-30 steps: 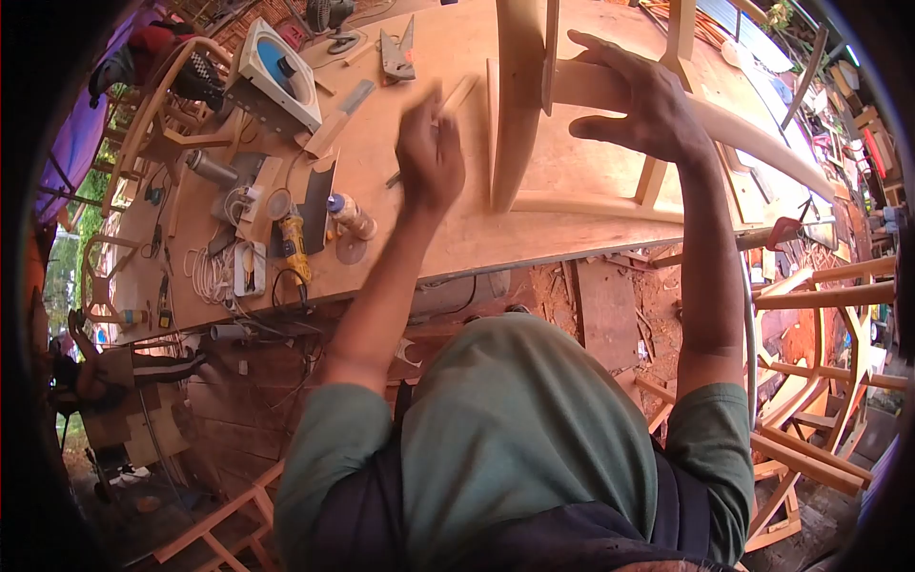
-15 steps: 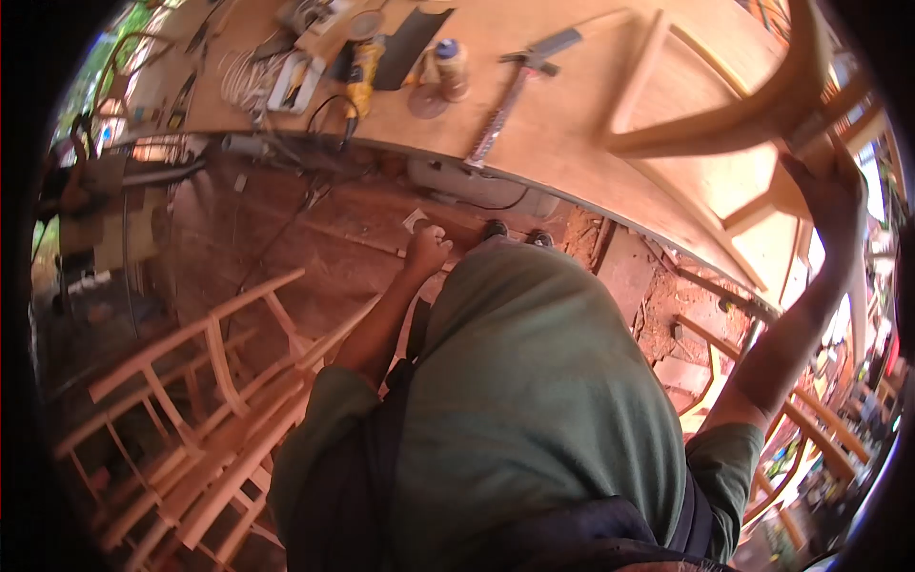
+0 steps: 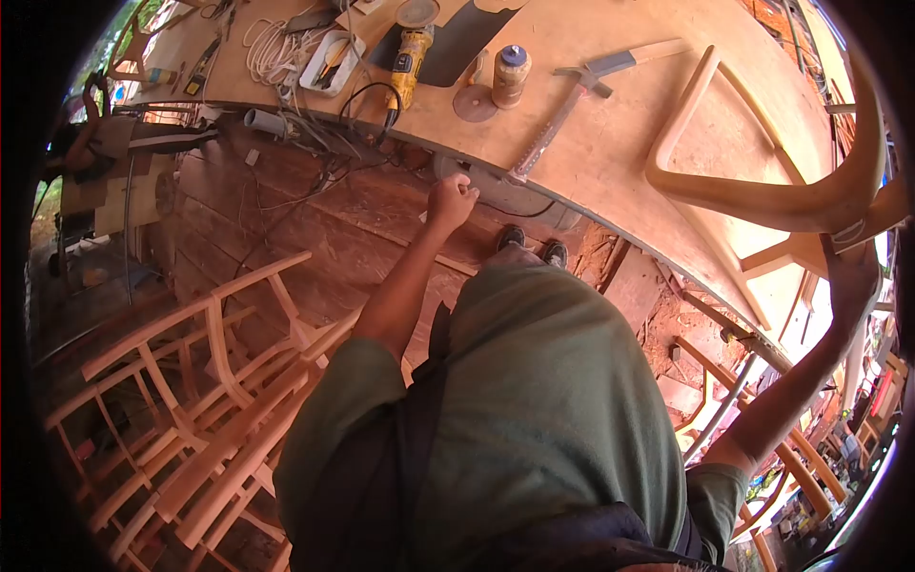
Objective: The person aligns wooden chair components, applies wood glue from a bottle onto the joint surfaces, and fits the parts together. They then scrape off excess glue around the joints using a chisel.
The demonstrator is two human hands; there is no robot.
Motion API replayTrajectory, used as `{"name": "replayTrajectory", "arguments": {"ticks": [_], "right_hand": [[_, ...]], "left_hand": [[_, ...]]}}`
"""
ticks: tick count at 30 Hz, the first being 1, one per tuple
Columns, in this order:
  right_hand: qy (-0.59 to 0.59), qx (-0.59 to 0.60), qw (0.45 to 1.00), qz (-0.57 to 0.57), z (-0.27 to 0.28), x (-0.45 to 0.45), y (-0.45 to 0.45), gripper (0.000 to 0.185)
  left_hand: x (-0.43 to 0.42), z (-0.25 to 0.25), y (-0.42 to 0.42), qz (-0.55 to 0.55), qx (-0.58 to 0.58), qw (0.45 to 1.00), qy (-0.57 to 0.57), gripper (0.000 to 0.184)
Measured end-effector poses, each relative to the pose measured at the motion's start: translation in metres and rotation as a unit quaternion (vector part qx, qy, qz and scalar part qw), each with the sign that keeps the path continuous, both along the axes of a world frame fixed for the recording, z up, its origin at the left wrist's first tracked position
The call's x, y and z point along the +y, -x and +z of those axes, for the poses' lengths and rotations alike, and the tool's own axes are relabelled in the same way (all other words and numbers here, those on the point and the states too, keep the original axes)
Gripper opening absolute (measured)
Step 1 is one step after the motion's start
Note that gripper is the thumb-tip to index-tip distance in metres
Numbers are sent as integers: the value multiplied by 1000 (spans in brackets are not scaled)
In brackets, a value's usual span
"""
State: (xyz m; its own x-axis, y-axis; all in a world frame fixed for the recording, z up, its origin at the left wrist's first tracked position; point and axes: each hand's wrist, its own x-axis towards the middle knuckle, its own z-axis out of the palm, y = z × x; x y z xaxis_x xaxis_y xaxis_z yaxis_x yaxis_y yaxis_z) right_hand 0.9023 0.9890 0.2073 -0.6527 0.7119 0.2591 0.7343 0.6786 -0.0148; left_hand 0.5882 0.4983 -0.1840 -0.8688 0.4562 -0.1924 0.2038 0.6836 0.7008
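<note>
My right hand (image 3: 851, 276) is closed around the lower joint of a curved wooden chair frame (image 3: 753, 212), at the right end of the workbench. The frame is smooth, pale wood with a rounded arm and angled legs, resting at least partly over the bench top. Off the front edge of the bench, my left hand (image 3: 452, 202) is held out with its fingers curled. A small pale edge shows beside it, too little to name. Nearest to that hand on the bench lies a hammer (image 3: 548, 138) with a patterned handle.
On the workbench (image 3: 457, 138) are a yellow angle grinder (image 3: 410, 67), a lidded bottle (image 3: 511, 78), a round disc (image 3: 474, 103), a white tray (image 3: 332, 63) and coiled cable (image 3: 272, 55). More wooden chair frames (image 3: 219, 353) stand at lower left. Cords (image 3: 319, 172) hang below the bench edge.
The view has shifted, so the bench tools appear farther right. In the view, the chair frame and my right hand sit lower and farther right. My left hand has risen nearer the bench edge.
</note>
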Motion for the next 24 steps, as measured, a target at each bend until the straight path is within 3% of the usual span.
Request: {"name": "replayTrajectory", "arguments": {"ticks": [4, 10, 13, 14, 17, 18, 21, 23, 24], "right_hand": [[-27, 12, 1000, 5, -5, 5, -6, 64], [-69, 14, 997, 36, -15, 29, -27, 64], [-69, 27, 996, 40, -17, 32, -32, 64], [-62, 43, 996, 39, -15, 24, -26, 65], [-69, 53, 995, 46, -20, 36, -36, 64], [-69, 36, 997, 29, -21, 39, -39, 62], [-57, 44, 997, 20, -21, 40, -40, 58], [-55, 52, 997, 31, -24, 42, -38, 56], [-55, 57, 996, 29, -26, 46, -40, 57]], "left_hand": [[26, 9, 26, -8, -26, 1000, 1, 34], [53, 24, 43, -24, 91, 992, 88, 48], [55, -17, 46, -68, 94, 979, 165, 60], [57, 10, 46, -117, 45, 967, 222, 69], [60, 24, 35, -177, 99, 933, 296, 70], [58, 21, 31, -161, 137, 934, 287, 70], [55, 19, 47, -152, -15, 972, 176, 62], [66, 56, 51, -151, -86, 978, 119, 42], [67, 76, 48, -178, -120, 977, 7, 31]]}}
